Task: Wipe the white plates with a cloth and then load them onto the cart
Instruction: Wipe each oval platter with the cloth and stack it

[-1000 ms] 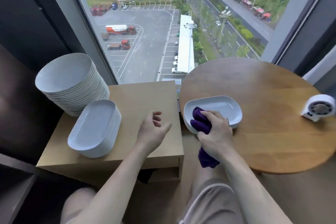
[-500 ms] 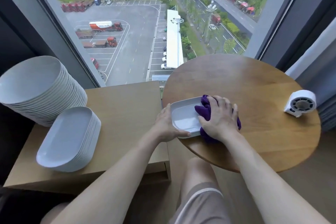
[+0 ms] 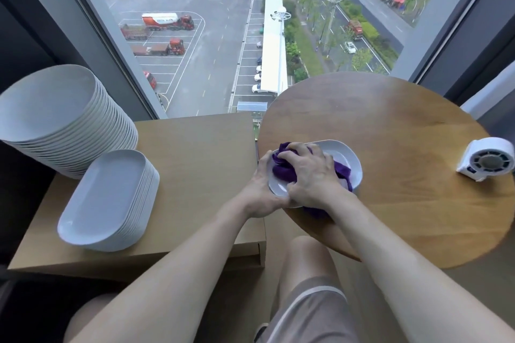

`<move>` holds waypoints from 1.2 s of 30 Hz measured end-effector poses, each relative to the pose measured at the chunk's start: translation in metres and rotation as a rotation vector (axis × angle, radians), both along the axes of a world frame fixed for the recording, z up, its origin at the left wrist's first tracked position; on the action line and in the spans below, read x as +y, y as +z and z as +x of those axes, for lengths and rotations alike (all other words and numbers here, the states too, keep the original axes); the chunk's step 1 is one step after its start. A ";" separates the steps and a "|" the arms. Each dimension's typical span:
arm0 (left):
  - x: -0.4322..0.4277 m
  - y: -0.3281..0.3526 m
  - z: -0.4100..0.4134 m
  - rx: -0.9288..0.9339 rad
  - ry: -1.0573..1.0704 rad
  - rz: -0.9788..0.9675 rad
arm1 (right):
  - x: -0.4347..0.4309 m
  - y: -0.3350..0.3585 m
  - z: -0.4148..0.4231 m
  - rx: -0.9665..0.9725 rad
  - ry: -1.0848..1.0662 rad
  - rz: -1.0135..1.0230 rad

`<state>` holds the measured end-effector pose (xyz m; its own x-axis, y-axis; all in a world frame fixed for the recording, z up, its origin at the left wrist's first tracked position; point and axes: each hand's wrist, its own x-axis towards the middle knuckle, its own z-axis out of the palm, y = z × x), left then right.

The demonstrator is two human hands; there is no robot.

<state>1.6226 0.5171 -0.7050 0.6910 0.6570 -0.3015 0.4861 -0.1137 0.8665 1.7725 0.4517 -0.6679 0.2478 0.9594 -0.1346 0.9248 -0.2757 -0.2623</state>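
Note:
A white oblong plate lies at the near left edge of the round wooden table. My right hand grips a bunched purple cloth and presses it into the plate. My left hand holds the plate's near left rim, fingers curled under it. On the wooden cart top to the left stand a stack of white oblong plates and, behind it, a taller stack of round white plates.
A small white fan sits at the table's right edge. A large window runs behind both surfaces. My knees are below the table's near edge. Bare cart surface lies between the stacks and the table.
My left hand came over from above the cart and took the plate's rim. My right hand moved the cloth from the plate's near edge into its middle.

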 end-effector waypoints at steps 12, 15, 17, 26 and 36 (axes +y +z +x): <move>0.001 0.010 -0.001 0.160 -0.025 -0.013 | -0.029 0.011 0.003 0.100 0.225 -0.068; -0.001 0.009 -0.001 0.145 -0.004 -0.005 | -0.042 0.011 0.007 0.097 0.179 -0.054; 0.001 0.008 -0.002 0.115 0.001 -0.003 | -0.046 0.014 0.014 0.100 0.146 -0.060; 0.008 0.010 0.000 0.147 -0.037 -0.014 | -0.041 0.027 0.077 -0.018 -0.106 -0.153; 0.008 0.003 0.000 0.109 -0.013 -0.003 | 0.002 0.015 0.037 -0.136 -0.179 -0.106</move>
